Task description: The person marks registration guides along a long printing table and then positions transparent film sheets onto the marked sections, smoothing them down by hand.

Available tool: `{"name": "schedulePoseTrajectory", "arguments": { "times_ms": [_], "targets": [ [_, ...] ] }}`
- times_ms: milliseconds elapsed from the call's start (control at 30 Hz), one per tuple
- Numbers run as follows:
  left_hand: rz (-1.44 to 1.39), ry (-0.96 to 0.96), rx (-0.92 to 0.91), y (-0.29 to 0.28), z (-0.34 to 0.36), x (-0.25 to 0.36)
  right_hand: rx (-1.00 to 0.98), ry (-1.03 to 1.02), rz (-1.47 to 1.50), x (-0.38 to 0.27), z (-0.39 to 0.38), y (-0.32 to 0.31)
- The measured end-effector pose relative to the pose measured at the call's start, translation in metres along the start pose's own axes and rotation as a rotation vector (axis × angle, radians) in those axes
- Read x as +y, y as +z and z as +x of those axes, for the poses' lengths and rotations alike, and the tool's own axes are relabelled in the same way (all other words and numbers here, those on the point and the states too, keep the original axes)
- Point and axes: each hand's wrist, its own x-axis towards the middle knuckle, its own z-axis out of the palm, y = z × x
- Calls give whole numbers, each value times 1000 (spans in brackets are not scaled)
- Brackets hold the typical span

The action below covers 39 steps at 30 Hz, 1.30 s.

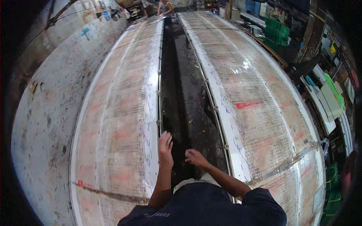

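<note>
Left hand point(165, 145) beside pale printing table point(120, 113)

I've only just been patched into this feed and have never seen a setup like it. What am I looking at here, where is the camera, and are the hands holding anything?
There is no machine here: a person works with two bare hands. The single picture comes from a wide fisheye camera worn on the person's head, looking down, so straight edges bend near the rim and the forearms enter from the bottom.

Two long printing tables run away from the person, the left table and the right table, both covered with faded reddish patterned cloth. Between them lies a dark, stained aisle where the person stands.

The left hand is open, fingers spread, close to the inner edge of the left table. The right hand hangs over the aisle, loosely curled. Neither seems to hold anything. Another person stands at the far end, and green crates are stacked at right.
</note>
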Motion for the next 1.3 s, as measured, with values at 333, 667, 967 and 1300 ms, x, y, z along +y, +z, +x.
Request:
{"name": "schedulePoseTrajectory", "arguments": {
  "times_ms": [333, 667, 967, 1300],
  "targets": [
    [953, 1033, -518, 195, 260, 3, -295, -365, 1122, -128, 263, -164],
    [785, 600, -239, 222, 630, 104, -30, -453, 668, -356, 568, -282],
    [-628, -273, -1026, 264, 902, 145, 51, -866, -357, -414, 848, -341],
    [-553, -674, -882, 446, 1218, 291, 422, -233, 94, -457, 1142, -596]
  ]
}}
